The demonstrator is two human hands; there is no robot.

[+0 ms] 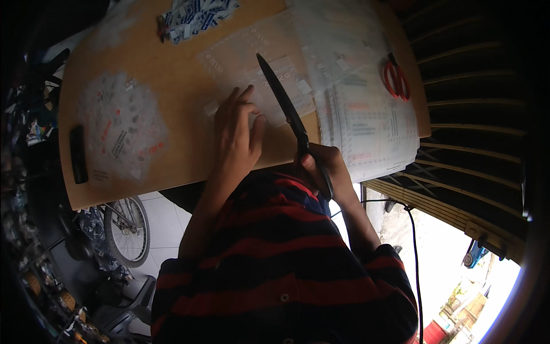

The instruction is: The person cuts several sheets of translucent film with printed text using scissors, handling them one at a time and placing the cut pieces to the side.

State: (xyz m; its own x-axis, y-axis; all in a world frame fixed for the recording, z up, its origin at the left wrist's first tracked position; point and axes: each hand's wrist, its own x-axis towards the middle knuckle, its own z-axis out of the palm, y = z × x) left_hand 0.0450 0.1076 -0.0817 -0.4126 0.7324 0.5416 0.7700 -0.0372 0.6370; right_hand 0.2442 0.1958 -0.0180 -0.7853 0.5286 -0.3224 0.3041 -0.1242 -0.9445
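- Head view: fisheye, facing steeply down from above the left hand (236, 131) and right hand (330, 163).
- Near and wide, spanning tabletop (186, 112) beyond the hands to shirt (278, 249) behind them.

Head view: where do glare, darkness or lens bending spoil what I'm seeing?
Head view, lower right: daylight glare washes out the ground; head view, far left and upper right: deep shadow swallows detail; head view, right side: the fisheye bows the gate slats; head view, centre: the black scissors in the right hand keep a readable outline against the paler sheets.
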